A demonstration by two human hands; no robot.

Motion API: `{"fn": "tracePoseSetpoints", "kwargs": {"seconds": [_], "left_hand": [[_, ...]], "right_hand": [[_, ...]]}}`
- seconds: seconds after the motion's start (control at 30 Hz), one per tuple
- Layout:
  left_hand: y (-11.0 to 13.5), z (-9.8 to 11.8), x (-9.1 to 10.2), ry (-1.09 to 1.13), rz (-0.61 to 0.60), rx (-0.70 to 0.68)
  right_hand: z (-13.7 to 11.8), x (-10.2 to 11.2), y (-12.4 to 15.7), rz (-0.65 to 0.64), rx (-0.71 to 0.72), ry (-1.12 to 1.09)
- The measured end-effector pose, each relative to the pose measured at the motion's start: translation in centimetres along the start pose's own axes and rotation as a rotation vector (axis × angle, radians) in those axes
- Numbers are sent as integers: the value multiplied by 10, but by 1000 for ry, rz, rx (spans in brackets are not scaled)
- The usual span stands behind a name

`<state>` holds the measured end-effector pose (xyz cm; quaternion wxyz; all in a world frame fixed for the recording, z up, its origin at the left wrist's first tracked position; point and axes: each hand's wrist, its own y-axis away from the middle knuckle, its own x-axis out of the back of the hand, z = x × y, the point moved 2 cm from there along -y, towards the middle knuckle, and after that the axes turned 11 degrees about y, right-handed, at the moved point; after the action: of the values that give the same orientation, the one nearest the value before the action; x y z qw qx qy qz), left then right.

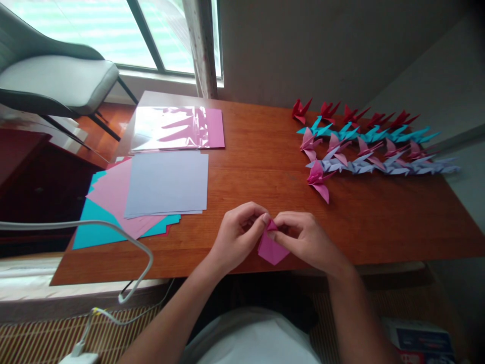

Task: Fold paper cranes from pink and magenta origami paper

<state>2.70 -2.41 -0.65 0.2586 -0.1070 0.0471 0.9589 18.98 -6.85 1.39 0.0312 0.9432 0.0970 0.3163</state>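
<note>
A folded piece of magenta origami paper (273, 248) is held between my two hands at the table's front edge. My left hand (244, 230) pinches its upper left corner between thumb and fingers. On the other side, my right hand (303, 235) grips the upper right part, its thumb lying across the front. The lower end of the paper is a kite-like point facing me, with a crease down the middle. My fingertips hide the top of the fold. Nearest to my right hand among the finished pieces is a magenta paper crane (319, 181).
Rows of red (301, 111), turquoise (320, 127), pink (309, 144) and lavender paper cranes (328, 164) stand at the right. Lavender sheets (168, 182), pink and turquoise sheets (94, 225) and a plastic-wrapped paper pack (215, 129) lie left. A white cable (147, 253) crosses the left edge.
</note>
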Motion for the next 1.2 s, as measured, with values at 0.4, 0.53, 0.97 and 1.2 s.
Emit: {"fn": "tracePoseSetpoints", "kwargs": {"seconds": [0.4,0.53,0.97,1.2], "left_hand": [[-1,-7,6,188,14,54],[-1,-3,6,166,63,37],[3,-9,0,-32,-96,86],[-1,-5,1,211,14,127]], "right_hand": [[0,-2,-1,43,-14,-23],[2,-4,-1,42,-33,-63],[5,-3,0,375,-32,-207],[12,1,2,286,-86,-142]]}}
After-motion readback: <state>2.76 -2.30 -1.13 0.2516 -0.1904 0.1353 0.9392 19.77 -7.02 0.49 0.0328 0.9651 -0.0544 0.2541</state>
